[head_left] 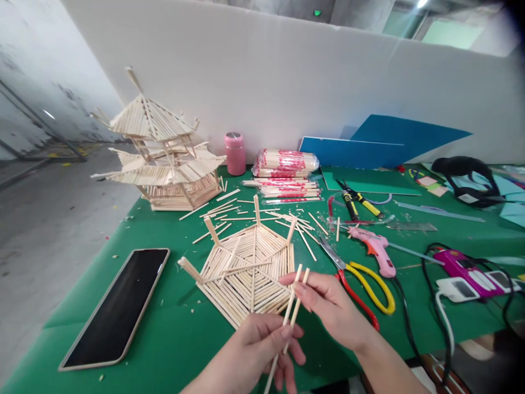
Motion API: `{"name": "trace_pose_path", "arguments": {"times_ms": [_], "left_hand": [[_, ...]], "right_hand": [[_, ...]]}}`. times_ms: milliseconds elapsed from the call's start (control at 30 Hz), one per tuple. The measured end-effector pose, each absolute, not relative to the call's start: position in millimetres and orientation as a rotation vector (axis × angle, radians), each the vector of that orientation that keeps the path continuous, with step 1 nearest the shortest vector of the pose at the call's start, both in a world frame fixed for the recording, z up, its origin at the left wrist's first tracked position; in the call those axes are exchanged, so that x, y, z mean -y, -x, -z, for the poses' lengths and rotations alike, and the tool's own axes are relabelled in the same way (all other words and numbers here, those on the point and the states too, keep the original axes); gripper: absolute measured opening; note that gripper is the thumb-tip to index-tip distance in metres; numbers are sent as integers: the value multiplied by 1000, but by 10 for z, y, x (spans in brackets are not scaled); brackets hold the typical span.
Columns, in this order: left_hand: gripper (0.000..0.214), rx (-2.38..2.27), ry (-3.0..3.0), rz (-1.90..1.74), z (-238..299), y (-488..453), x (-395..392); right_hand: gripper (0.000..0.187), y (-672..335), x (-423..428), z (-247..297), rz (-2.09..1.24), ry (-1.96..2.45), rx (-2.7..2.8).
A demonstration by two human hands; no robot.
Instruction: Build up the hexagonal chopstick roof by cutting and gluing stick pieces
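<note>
My left hand (262, 347) and my right hand (324, 303) are both closed on a pair of thin wooden sticks (294, 298), held side by side over the green mat (172, 328). The left hand pinches them low down, the right hand higher up near their top ends. Just behind the hands lies a flat hexagonal panel of glued sticks (246, 271) with short posts standing at its corners.
A stick-built pagoda model (164, 158) stands at the back left. A dark phone (117, 306) lies on the left. Scissors (361, 282), a pink glue gun (375, 249), pliers (356, 202), wrapped stick packs (285, 172), a pink jar (235, 153) and a power strip (471, 279) are on the right.
</note>
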State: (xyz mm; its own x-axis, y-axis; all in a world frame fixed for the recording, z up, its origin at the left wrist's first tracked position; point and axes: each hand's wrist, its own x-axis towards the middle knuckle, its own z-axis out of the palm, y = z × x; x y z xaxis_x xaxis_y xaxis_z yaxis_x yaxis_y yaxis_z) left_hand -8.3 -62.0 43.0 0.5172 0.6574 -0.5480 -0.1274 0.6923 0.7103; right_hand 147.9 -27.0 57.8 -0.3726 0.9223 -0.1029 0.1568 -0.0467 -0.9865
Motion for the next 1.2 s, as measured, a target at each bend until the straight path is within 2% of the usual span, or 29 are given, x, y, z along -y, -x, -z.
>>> {"name": "trace_pose_path", "arguments": {"times_ms": [367, 1200], "left_hand": [[33, -865, -629, -507, -380, 91, 664], [34, -875, -672, -497, -357, 98, 683]], "right_hand": [[26, -1469, 259, -599, -1478, 1134, 1606], [30, -1465, 239, -640, -1481, 1102, 1642]]}}
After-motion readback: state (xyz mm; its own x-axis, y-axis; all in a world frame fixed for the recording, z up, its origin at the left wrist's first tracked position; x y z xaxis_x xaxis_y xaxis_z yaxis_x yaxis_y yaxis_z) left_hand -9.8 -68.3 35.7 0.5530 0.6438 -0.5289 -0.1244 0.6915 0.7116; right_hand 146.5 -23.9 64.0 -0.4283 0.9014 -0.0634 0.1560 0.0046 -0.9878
